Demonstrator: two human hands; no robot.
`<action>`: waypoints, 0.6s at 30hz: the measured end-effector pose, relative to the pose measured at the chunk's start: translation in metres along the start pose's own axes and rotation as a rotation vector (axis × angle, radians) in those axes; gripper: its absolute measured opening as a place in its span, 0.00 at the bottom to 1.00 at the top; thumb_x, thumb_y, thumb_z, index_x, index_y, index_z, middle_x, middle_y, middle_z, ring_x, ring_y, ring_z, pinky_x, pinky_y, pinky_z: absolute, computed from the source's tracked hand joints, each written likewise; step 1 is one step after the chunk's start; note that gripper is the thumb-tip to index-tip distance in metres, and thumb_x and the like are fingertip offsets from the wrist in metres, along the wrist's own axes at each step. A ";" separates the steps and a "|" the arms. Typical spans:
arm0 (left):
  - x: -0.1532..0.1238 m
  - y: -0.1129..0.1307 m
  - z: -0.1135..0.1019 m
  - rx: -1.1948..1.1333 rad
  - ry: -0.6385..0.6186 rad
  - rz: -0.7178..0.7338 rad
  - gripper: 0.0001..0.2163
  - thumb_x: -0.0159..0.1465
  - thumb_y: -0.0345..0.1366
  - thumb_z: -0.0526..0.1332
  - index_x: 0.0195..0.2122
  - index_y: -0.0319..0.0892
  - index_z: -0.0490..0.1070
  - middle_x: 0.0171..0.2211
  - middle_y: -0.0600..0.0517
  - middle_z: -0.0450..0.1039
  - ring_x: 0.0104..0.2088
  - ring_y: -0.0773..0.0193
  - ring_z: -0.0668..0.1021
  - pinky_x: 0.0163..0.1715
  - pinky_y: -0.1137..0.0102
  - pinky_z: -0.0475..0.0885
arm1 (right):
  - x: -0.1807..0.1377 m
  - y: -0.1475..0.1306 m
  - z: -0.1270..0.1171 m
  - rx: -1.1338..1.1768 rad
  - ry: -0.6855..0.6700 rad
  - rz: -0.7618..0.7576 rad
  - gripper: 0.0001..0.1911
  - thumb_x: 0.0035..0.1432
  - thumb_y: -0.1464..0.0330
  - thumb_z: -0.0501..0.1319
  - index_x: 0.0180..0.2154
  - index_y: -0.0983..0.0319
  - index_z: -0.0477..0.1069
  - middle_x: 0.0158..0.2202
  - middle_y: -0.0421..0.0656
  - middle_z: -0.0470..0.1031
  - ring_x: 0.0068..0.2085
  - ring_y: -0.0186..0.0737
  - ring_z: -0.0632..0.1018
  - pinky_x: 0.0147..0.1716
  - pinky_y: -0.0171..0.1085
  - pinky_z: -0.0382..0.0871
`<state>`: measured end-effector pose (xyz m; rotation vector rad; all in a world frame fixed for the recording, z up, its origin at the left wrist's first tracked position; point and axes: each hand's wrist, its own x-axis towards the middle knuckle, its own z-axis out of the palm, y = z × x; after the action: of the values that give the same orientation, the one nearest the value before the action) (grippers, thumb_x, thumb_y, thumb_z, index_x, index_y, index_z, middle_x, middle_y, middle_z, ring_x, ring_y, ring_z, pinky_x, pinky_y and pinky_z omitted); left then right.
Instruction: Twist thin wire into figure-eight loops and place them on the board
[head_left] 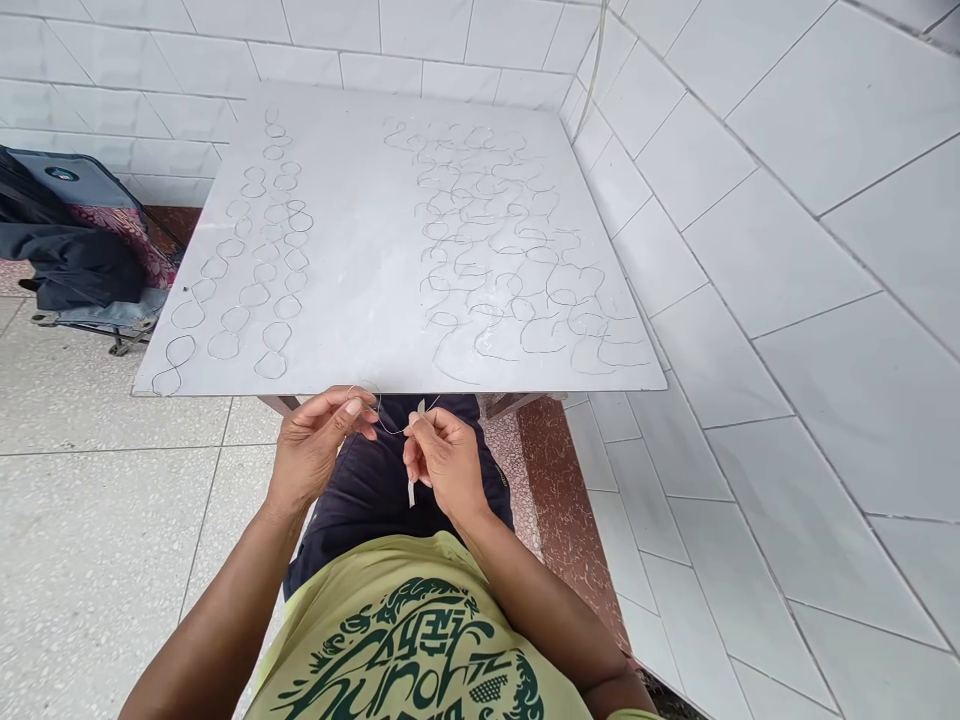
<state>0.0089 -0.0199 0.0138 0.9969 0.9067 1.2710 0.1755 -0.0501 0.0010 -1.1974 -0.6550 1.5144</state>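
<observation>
**Left hand** (322,445): fingers closed in a pinch on one end of a thin wire (390,428), thumb uppermost, held just below the near table edge.

**Right hand** (444,462): closed likewise, pinching the thin wire's other end. It also grips a slim pale tool (411,492) (its kind too small to tell) that runs roughly upright through the fist.

**Thin wire:** short, sagging in a shallow curve between the two pinches. Its long axis runs left to right across the lap, one end pointing to each hand. It is kept close to the body, probably so that so fine a strand can be seen and controlled.

**White tabletop** (360,300): just beyond the hands.

**Chained wire loops** (255,290): about three rows on the tabletop's left part, running away from the person, apparently laid apart to avoid tangling.

**Loose wavy wire pieces** (510,260): spread over the right part, overlapping.

**Folding chair** (90,310): far left on the floor, carrying dark bags.

**Tiled wall** (787,300): to the right.
</observation>
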 end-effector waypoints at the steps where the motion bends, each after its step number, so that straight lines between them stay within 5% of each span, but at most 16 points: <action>1: 0.000 0.000 0.001 -0.025 0.008 0.009 0.05 0.65 0.37 0.71 0.39 0.43 0.85 0.42 0.46 0.80 0.37 0.60 0.81 0.31 0.67 0.78 | -0.001 0.000 0.000 0.027 -0.024 0.011 0.18 0.61 0.55 0.67 0.28 0.60 0.68 0.18 0.35 0.71 0.13 0.28 0.66 0.11 0.28 0.48; 8: 0.004 -0.001 0.005 -0.193 0.087 -0.076 0.08 0.61 0.39 0.75 0.38 0.42 0.85 0.35 0.47 0.79 0.32 0.65 0.78 0.26 0.72 0.72 | -0.007 0.005 0.000 0.086 -0.226 -0.040 0.20 0.66 0.49 0.63 0.36 0.60 0.74 0.26 0.39 0.75 0.20 0.31 0.73 0.13 0.28 0.55; 18: 0.009 0.002 0.001 -0.138 0.066 -0.051 0.09 0.61 0.41 0.75 0.37 0.41 0.86 0.23 0.51 0.73 0.25 0.67 0.71 0.22 0.72 0.64 | -0.007 0.012 0.001 0.192 -0.168 -0.123 0.19 0.67 0.52 0.64 0.35 0.62 0.76 0.25 0.41 0.76 0.21 0.34 0.77 0.13 0.29 0.61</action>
<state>0.0102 -0.0114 0.0157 0.8229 0.8770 1.3107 0.1701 -0.0600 -0.0066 -0.8773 -0.6654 1.5466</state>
